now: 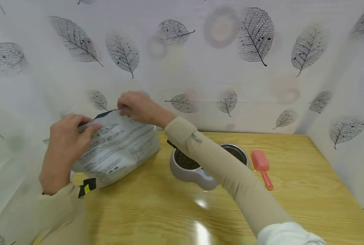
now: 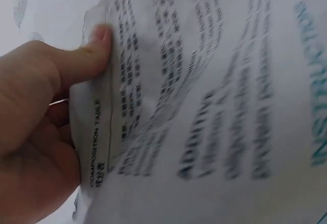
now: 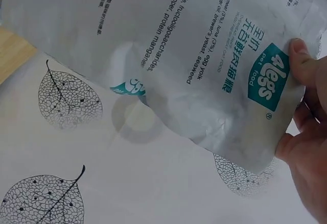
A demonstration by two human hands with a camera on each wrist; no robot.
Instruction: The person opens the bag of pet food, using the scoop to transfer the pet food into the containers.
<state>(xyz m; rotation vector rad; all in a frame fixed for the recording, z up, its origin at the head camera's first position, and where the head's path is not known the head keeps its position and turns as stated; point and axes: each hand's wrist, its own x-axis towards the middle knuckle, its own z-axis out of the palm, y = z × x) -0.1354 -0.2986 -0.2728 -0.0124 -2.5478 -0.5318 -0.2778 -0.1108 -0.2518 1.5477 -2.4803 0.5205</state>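
A silvery-white pet food bag (image 1: 120, 149), printed with text and a teal "4legs pet food" logo, stands at the left of the table. My left hand (image 1: 67, 143) pinches its top edge near the left end, with the thumb (image 2: 92, 55) on the printed face. At the right part of the same edge, my right hand (image 1: 139, 107) grips the bag between thumb and fingers. In the right wrist view the right thumb (image 3: 302, 63) lies beside the logo. What is inside the bag is hidden.
A grey double pet bowl (image 1: 182, 173) holding brown kibble stands mid-table, partly behind my right forearm. To its right lies a pink scoop (image 1: 260, 161). A leaf-printed curtain (image 1: 200, 68) hangs behind and beside the wooden table (image 1: 151, 211).
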